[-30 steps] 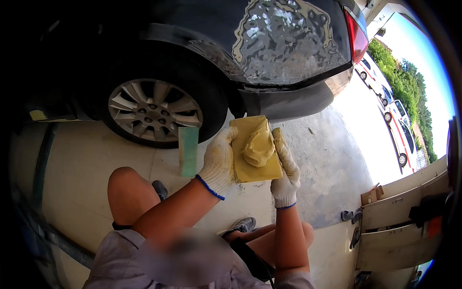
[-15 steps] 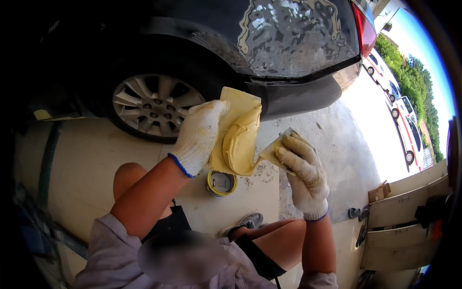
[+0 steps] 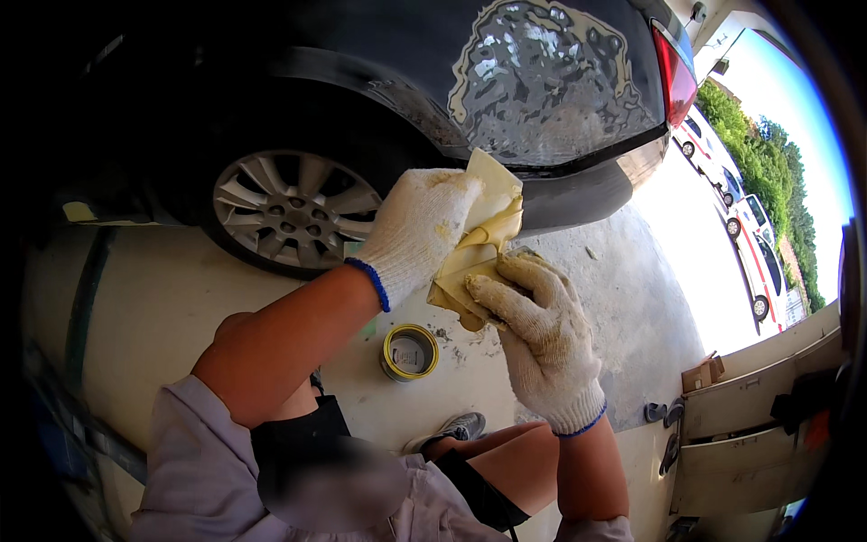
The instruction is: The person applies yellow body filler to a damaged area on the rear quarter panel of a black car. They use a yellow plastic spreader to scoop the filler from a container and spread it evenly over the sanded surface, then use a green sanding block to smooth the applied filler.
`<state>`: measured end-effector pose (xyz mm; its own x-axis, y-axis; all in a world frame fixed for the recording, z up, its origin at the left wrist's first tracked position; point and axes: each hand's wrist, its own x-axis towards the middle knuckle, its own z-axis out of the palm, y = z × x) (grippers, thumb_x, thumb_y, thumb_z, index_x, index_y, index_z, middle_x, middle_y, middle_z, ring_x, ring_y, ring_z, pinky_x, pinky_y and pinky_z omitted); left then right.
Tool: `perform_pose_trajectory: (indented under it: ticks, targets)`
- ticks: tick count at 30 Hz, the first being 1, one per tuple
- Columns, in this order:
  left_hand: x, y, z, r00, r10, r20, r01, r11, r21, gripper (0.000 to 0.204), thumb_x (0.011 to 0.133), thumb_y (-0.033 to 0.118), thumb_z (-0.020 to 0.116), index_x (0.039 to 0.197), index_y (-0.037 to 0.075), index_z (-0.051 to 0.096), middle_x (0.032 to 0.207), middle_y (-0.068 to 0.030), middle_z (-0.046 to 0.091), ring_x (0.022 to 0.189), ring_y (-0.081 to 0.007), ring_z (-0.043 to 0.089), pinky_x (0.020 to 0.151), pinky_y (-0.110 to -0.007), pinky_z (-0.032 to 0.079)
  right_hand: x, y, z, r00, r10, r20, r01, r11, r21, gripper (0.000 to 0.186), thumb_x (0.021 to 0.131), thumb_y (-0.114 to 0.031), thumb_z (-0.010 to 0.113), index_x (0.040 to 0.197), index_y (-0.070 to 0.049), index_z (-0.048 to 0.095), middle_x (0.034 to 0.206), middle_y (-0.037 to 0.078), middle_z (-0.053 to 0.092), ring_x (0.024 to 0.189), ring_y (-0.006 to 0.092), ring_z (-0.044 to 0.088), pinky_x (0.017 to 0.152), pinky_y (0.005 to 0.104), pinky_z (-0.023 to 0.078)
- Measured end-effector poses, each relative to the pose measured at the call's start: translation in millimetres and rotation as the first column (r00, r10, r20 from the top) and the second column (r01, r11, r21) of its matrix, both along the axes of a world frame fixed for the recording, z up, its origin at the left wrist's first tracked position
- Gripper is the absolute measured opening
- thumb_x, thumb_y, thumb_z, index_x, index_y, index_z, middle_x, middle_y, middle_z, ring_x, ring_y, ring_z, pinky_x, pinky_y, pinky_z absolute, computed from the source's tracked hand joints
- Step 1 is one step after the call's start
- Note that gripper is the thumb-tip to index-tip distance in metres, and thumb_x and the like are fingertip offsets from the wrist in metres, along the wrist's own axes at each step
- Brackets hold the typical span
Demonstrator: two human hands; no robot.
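My left hand (image 3: 420, 226), in a white knit glove with a blue cuff, grips a flat pale yellow mixing board (image 3: 493, 179). Creamy yellow filler paste (image 3: 497, 229) is heaped on its face. My right hand (image 3: 546, 339), gloved too and smeared with paste, pinches a thin flat spreader (image 3: 471, 260) against the lower part of the board. Its fingers partly hide where spreader and board meet. Beyond both hands, the dark car's rear side panel (image 3: 551, 86) has a bare, shiny, uneven patch edged with beige.
On the floor below my hands stands a round can (image 3: 410, 352) with a yellow rim. The car wheel (image 3: 293, 212) is at the left, the tail light (image 3: 674, 77) at the upper right. Cabinets (image 3: 736, 461), a cardboard box (image 3: 703, 372) and sandals (image 3: 664, 413) are at the right.
My right hand has moved left and brought the spreader onto the board's lower part. My left hand and the board have shifted right, and the board is turned more edge-on.
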<state>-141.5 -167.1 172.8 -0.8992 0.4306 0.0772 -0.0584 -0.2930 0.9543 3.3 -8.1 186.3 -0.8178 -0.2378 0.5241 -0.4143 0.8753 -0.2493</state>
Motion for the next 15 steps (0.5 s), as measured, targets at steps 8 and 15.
perform_pose_trajectory:
  ticks: [8, 15]
  targets:
    - [-7, -28, 44, 0.952, 0.044, 0.303, -0.201, 0.837, 0.509, 0.052, 0.111, 0.03, 0.044, 0.147, -0.007, 0.05, 0.129, -0.0258, 0.067, 0.104, -0.0337, 0.078, 0.086, -0.051, 0.07, -5, 21, 50, 0.974, 0.168, -0.155, -0.227, 0.788, -0.573, 0.043, 0.096, 0.005, 0.059, 0.136, 0.005, 0.073, 0.15, 0.021, 0.065, 0.137, 0.0319, 0.065, 0.116, 0.0412, 0.05]
    - [54, 43, -36, 0.656, -0.51, 0.556, -0.125, 0.653, 0.747, 0.051, 0.114, 0.032, 0.036, 0.149, -0.001, 0.053, 0.133, -0.0193, 0.068, 0.118, -0.0341, 0.074, 0.1, -0.051, 0.065, -14, 45, -94, 0.992, 0.037, -0.121, -0.125, 0.421, -0.898, 0.043, 0.104, -0.006, 0.07, 0.146, 0.006, 0.066, 0.157, 0.023, 0.059, 0.148, 0.0325, 0.055, 0.125, 0.0451, 0.042]
